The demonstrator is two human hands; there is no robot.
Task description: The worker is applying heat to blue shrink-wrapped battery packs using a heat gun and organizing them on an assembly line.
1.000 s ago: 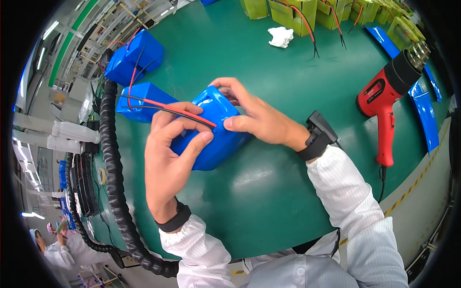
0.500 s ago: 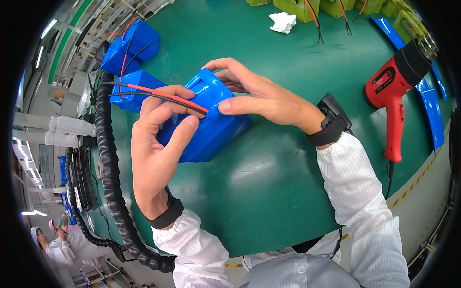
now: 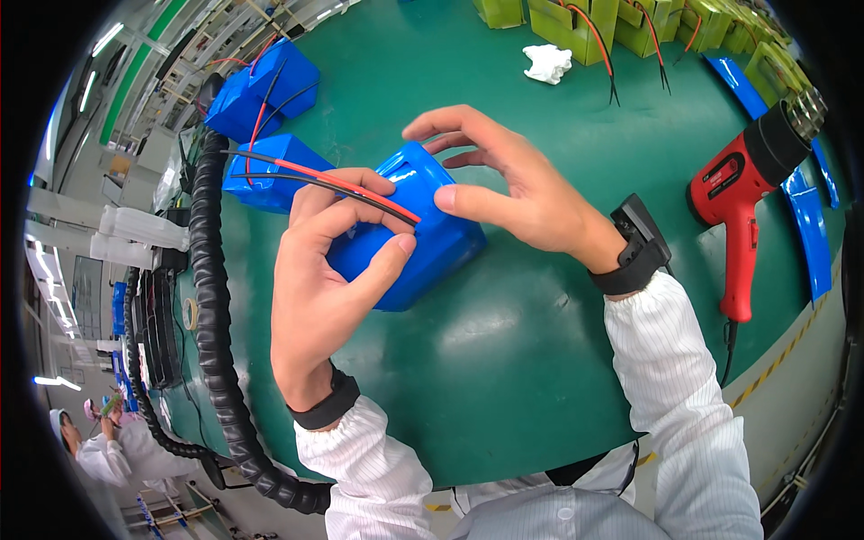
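A battery pack in shiny blue shrink wrap lies tilted on the green table between my hands. From its upper face a red wire and a black wire run out to the left, over my left fingers. My left hand is closed on the pack, its thumb and forefinger close together at the wires' base. My right hand is open; its thumb rests on the pack's right edge, while its other fingers stretch out beyond the far end, seemingly off the wrap.
More blue packs with wires stand at left, beside a black corrugated hose. A red heat gun lies at right near blue wrap strips. Yellow-green packs line the far edge, near crumpled white tissue. Co-workers sit far left.
My right fingers have lifted away from the pack's far end and spread, the thumb staying on it. The whole view has shifted slightly, so everything sits a little further right and lower.
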